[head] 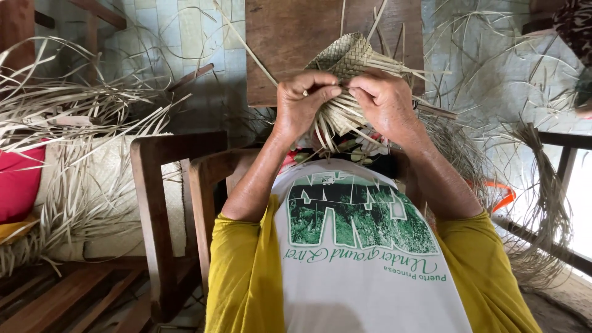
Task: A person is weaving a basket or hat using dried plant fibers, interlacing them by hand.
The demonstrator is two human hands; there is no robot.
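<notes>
Both hands, left (303,102) and right (385,102), pinch a woven palm piece (346,58); dried fronds (80,117) probably crowd the wooden chairs (157,203).

- One view only, from a camera worn on the person's head.
- It faces steeply down along the chest and forearms to the lap.
- It sits close: the left hand (303,102) and right hand (385,102) fill the upper middle.
- Far edge reaches the tiled floor (185,37); a wooden chair (163,203) stands at near left.
</notes>
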